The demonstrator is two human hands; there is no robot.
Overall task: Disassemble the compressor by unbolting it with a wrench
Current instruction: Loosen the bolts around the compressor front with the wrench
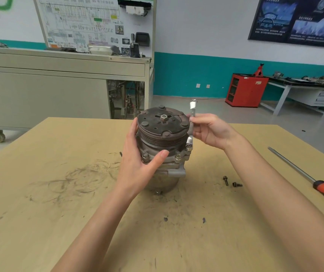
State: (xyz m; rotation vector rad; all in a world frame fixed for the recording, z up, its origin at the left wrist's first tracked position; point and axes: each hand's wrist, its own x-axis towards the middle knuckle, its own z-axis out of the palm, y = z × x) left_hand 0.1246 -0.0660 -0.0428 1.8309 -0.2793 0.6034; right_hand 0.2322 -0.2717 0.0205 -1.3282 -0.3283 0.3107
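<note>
Head view, listed near to far. Counter (78, 213): scuffed tan top, carrying every item below. Loose bolts (225, 180), two, are lying apart from the compressor on its right side. Screwdriver (314, 181), orange-handled, is lying untouched, well apart at the right edge. Compressor (163, 134): standing on end at mid-counter, pulley face up, centre nut (163, 117) on top. Judged heavy, rigid metal, grimy and likely slippery; the grooved pulley and flange are looking like the surest places to hold. Left hand (137, 163) is gripping it there, thumb curled across the front. Right hand (210, 132) is pinching the wrench (192, 114), which is standing nearly upright with its lower end at a flange bolt (188, 147); other flange bolts are remaining seated. Containers: none on the counter. Grey trolley (59, 91), open bay showing wiring. Red cabinet (245, 90), far off, contents too small to tell.
</note>
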